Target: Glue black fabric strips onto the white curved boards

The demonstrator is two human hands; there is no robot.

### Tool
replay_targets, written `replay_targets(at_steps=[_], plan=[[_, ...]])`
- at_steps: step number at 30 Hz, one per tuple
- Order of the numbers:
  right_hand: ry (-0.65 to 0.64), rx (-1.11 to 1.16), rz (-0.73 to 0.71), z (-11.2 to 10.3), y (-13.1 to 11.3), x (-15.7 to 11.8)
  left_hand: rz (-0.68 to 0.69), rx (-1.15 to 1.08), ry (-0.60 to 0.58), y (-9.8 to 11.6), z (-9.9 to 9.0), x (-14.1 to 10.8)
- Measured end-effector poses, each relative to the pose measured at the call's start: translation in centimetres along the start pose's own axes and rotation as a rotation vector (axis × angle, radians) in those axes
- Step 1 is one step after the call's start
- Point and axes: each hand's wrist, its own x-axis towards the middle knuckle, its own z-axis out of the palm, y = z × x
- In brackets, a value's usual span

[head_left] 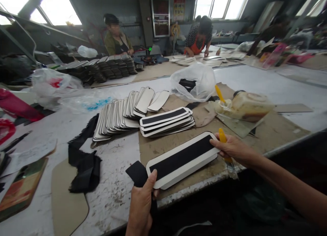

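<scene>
Between my hands is a long white rounded panel with a black fabric strip lying along its middle. A second white edge shows beneath it. My left hand grips the near left end, thumb pressed on top. Beside that thumb a loose piece of black fabric sticks out; whether my fingers hold it too is hidden. My right hand pinches the far right end with its thumb and also holds a yellow-handled brush, its bristles pointing down. Just beyond lies a stack of similar panels with black strips.
A fanned row of white panels lies behind. Right of it are a plastic bag and a glue-stained container with a yellow handle. Black fabric and a phone-like board lie left. Two people work across the table.
</scene>
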Motion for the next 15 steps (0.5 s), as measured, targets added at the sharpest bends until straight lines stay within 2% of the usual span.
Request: replay_targets(at_steps=[5,15], plan=[[-0.011,-0.042,-0.027,0.1,-0.6,-0.3,0.082,0.067,-0.013,0.3,0.0,-0.2],[-0.018,-0.051,-0.054,0.1,-1.4,-0.6,0.109,0.100,0.029,1.1,0.8,-1.0]])
